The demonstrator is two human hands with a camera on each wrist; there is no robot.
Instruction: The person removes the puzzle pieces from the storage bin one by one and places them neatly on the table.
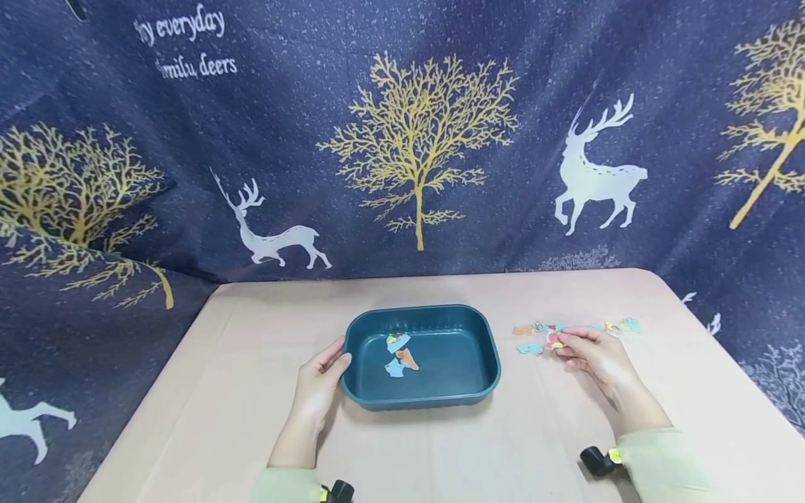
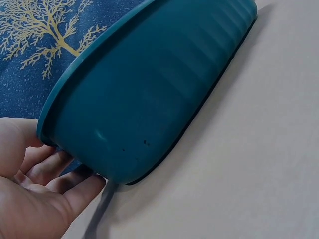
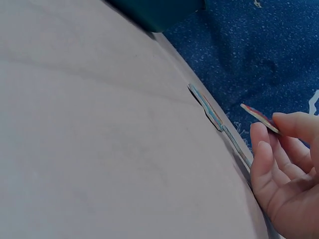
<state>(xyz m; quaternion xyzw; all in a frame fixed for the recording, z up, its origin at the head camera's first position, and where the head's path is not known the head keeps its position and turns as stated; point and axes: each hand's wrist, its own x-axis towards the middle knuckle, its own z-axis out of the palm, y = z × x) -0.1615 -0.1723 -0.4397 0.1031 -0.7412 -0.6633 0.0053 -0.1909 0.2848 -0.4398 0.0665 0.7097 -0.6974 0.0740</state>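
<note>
A dark teal plastic basin [image 1: 428, 403] stands on the table in the head view. My left hand [image 1: 318, 384] holds its left end, the thumb over the rim and the other fingers against the outside wall. Inside lie a few puzzle pieces, among them an orange cone-shaped one [image 1: 408, 359] and a light blue one [image 1: 394, 368]. To the basin's right, my right hand [image 1: 597, 360] pinches a thin red-and-yellow puzzle piece [image 1: 553, 341] between thumb and fingers. The right wrist view shows that piece [image 3: 256, 115] edge-on, raised off the table.
More puzzle pieces lie flat around the right hand: an orange one [image 1: 523, 330], a light blue one [image 1: 530, 348] and others reaching right to a pale green-blue one [image 1: 630, 325]. A dark blue cloth [image 1: 478, 209] with deer and trees hangs behind the beige table [image 1: 251, 391].
</note>
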